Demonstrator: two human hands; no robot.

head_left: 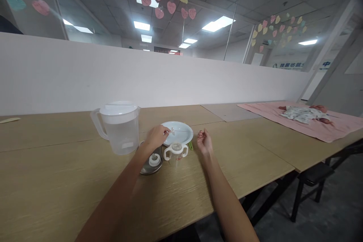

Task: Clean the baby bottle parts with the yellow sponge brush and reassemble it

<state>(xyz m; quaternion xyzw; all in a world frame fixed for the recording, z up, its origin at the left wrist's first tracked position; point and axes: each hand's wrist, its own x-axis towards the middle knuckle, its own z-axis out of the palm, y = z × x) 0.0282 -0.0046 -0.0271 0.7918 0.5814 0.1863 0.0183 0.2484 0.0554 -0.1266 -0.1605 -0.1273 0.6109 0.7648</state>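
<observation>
My left hand reaches over the near left rim of a white bowl, its fingers pinching a small clear piece whose kind I cannot make out. To the right of the bowl, my right hand is raised with curled fingers. A thin line runs from it towards the clear piece; whether it grips that is unclear. In front of the bowl stands an open baby bottle with two white handles. A bottle nipple in a white collar rests on a round metal tray, partly behind my left forearm.
A lidded clear pitcher stands left of my left hand. Something green lies beside the bowl. At the right, a baby-like figure in patterned clothes lies on a pink cloth. A black stool stands below the table edge.
</observation>
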